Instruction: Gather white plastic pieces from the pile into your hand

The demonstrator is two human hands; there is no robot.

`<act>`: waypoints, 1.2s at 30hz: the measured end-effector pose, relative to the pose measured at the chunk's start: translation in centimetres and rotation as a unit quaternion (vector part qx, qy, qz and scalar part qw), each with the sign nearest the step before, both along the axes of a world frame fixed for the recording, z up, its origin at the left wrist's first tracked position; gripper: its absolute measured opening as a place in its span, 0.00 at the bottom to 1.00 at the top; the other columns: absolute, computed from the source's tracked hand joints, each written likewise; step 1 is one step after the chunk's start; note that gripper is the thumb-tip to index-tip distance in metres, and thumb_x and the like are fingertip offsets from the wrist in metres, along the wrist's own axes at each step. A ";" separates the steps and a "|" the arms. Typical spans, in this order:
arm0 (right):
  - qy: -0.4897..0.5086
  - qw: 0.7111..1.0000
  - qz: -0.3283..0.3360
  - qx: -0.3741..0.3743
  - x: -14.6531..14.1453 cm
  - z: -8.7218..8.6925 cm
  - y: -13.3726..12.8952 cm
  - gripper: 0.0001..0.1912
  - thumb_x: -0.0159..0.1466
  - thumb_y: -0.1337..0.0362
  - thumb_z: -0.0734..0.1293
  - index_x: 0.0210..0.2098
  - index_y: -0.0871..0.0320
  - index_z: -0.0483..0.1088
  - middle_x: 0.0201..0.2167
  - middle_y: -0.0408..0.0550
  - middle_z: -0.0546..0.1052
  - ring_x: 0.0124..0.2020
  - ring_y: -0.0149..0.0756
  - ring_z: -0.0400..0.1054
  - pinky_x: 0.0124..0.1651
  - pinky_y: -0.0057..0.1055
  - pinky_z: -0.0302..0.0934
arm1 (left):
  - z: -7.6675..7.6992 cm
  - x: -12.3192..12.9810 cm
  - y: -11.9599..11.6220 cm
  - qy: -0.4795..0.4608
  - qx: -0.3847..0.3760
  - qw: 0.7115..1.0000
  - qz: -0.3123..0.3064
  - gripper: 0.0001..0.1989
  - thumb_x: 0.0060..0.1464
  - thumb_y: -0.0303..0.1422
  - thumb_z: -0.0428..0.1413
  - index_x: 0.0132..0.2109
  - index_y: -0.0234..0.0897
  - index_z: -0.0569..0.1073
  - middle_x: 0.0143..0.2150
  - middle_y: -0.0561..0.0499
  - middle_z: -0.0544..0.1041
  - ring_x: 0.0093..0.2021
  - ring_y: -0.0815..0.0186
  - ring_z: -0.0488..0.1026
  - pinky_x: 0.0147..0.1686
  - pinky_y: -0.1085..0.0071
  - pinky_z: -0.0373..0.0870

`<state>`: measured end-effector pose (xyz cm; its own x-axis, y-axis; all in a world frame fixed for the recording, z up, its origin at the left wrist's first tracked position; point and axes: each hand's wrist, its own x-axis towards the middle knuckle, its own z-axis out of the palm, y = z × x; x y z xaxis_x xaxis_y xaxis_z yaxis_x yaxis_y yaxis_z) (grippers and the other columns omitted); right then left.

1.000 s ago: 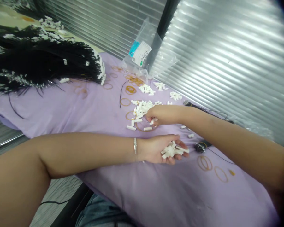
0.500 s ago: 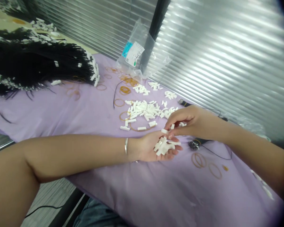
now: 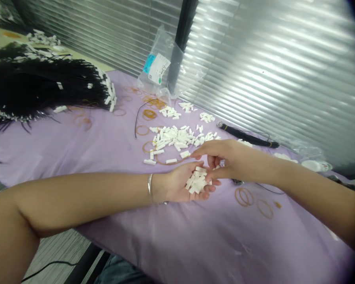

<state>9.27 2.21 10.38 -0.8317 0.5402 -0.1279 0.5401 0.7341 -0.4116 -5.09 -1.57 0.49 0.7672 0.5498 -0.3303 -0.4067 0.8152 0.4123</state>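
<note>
Palm up, my left hand [image 3: 177,183] holds a small heap of white pieces [image 3: 197,182], its fingers loosely curled under them. A silver bracelet [image 3: 150,188] is on that wrist. Over the palm is my right hand [image 3: 225,157], with thumb and index finger spread apart; the thumb tip is at the edge of the heap and nothing shows between the two. Just beyond both hands lies a larger pile of white pieces [image 3: 177,136] on the purple cloth [image 3: 112,150].
Black cords with white tips [image 3: 62,81] lie in a thick bundle at the left. Rubber bands [image 3: 149,114] are scattered about. A clear labelled bag [image 3: 159,69] leans at the blinds. A thin black bundle [image 3: 248,136] lies behind my right arm.
My right thumb and index finger have spread apart, and the white pieces that were between them are now no longer there. The whole view has shifted slightly.
</note>
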 end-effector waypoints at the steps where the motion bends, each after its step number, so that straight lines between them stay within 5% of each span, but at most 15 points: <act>1: 0.005 1.000 -0.012 0.001 0.1 0.0 0.1 0.20 0.52 0.61 0.71 0.45 0.55 0.71 0.33 0.45 0.74 0.27 0.28 0.67 0.29 0.26 0.61 | 0.0 0.0 -0.1 0.002 0.003 1.000 -0.001 0.15 0.59 0.36 0.42 0.34 0.32 0.69 0.31 0.47 0.73 0.25 0.69 0.70 0.23 0.74 0.65; 6: 0.045 0.996 -0.073 0.023 -1.5 -0.5 1.7 0.14 0.54 0.57 0.69 0.37 0.57 0.71 0.26 0.43 0.71 0.24 0.28 0.64 0.28 0.27 0.59 | 0.3 0.0 -0.7 0.031 0.039 0.999 -0.018 0.13 0.58 0.36 0.46 0.30 0.33 0.67 0.32 0.48 0.72 0.26 0.72 0.70 0.22 0.78 0.62; 10: 0.008 0.996 0.033 0.081 -5.4 -2.9 3.2 0.12 0.55 0.62 0.70 0.38 0.59 0.72 0.35 0.47 0.73 0.30 0.29 0.65 0.35 0.27 0.58 | 0.6 0.1 -1.3 0.079 0.128 0.987 -0.062 0.11 0.57 0.33 0.47 0.27 0.34 0.65 0.31 0.48 0.71 0.24 0.74 0.66 0.18 0.80 0.55; 14: -0.076 0.988 0.116 0.070 -7.9 -4.8 3.9 0.06 0.55 0.69 0.67 0.33 0.60 0.72 0.30 0.45 0.74 0.30 0.30 0.65 0.34 0.27 0.57 | 0.9 0.2 -1.5 0.104 0.171 0.975 -0.091 0.13 0.57 0.32 0.46 0.26 0.34 0.66 0.31 0.47 0.72 0.24 0.73 0.65 0.18 0.79 0.54; 17: -0.041 0.994 0.099 0.029 -7.0 -3.7 3.3 0.04 0.55 0.69 0.65 0.30 0.59 0.72 0.28 0.43 0.75 0.28 0.29 0.65 0.32 0.26 0.58 | 0.8 0.3 -1.4 0.090 0.138 0.983 -0.085 0.15 0.58 0.33 0.45 0.26 0.33 0.67 0.30 0.47 0.71 0.24 0.72 0.66 0.20 0.77 0.57; 21: 0.034 0.997 -0.030 -0.066 -3.4 -0.3 1.5 0.07 0.55 0.60 0.67 0.32 0.56 0.72 0.29 0.43 0.76 0.28 0.30 0.68 0.29 0.26 0.61 | 0.2 0.2 -0.8 0.049 0.072 0.995 -0.052 0.15 0.60 0.35 0.43 0.29 0.33 0.67 0.30 0.48 0.72 0.25 0.72 0.69 0.23 0.75 0.60; 24: 0.008 0.997 -0.054 -0.060 -1.0 1.0 0.3 0.05 0.56 0.60 0.68 0.31 0.54 0.73 0.27 0.44 0.75 0.24 0.29 0.67 0.25 0.26 0.60 | -0.3 0.1 -0.2 0.004 0.021 1.000 -0.015 0.15 0.60 0.35 0.42 0.32 0.32 0.67 0.30 0.48 0.73 0.24 0.71 0.70 0.24 0.74 0.63; 30: -0.006 0.998 -0.069 0.007 0.1 0.1 -1.1 0.09 0.55 0.57 0.68 0.33 0.54 0.73 0.28 0.44 0.75 0.28 0.31 0.68 0.29 0.28 0.62 | -0.4 0.1 0.3 -0.047 -0.016 0.999 -0.020 0.20 0.62 0.36 0.38 0.36 0.29 0.70 0.29 0.44 0.75 0.25 0.65 0.74 0.25 0.70 0.69; 36: 0.093 0.986 -0.106 0.089 -0.5 -1.4 1.4 0.10 0.59 0.58 0.65 0.35 0.57 0.72 0.34 0.47 0.76 0.33 0.32 0.69 0.37 0.29 0.62 | 0.6 0.0 -0.3 0.010 -0.043 0.999 0.018 0.14 0.59 0.37 0.45 0.30 0.33 0.67 0.27 0.50 0.73 0.22 0.70 0.72 0.15 0.80 0.59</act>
